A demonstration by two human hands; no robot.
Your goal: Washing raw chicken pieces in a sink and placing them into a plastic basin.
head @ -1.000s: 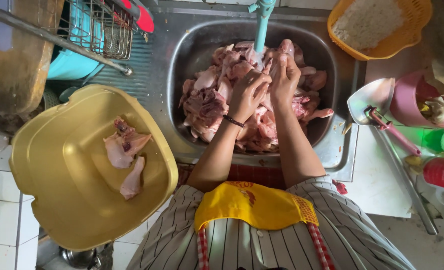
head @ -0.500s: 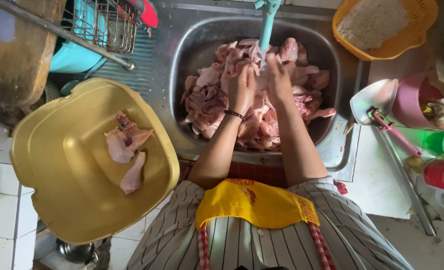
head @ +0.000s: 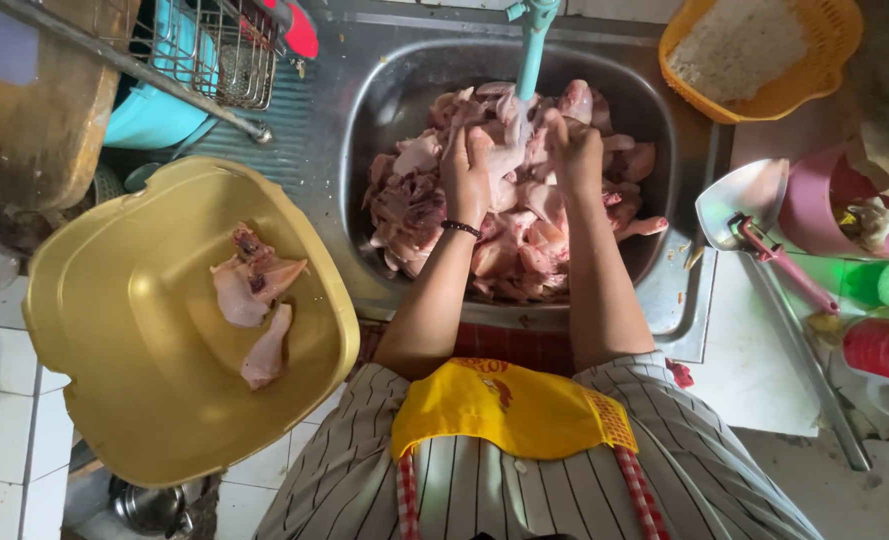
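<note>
A steel sink (head: 365,120) is heaped with raw chicken pieces (head: 410,205). Both of my hands are over the pile, under the teal tap (head: 535,45). My left hand (head: 468,172) and my right hand (head: 575,152) grip one pale chicken piece (head: 513,150) between them below the spout. A dark bracelet sits on my left wrist. To the left, a yellow plastic basin (head: 145,400) holds two chicken pieces (head: 255,290).
A wire dish rack (head: 230,45) and a wooden board (head: 20,110) stand at the far left. An orange colander of white rice (head: 755,50) sits at the top right. A metal ladle (head: 740,200), a pink cup (head: 825,210) and a red container (head: 885,350) lie on the right counter.
My hands have moved up the pile toward the tap, lifting the chicken piece under the spout. The basin and its pieces have not moved.
</note>
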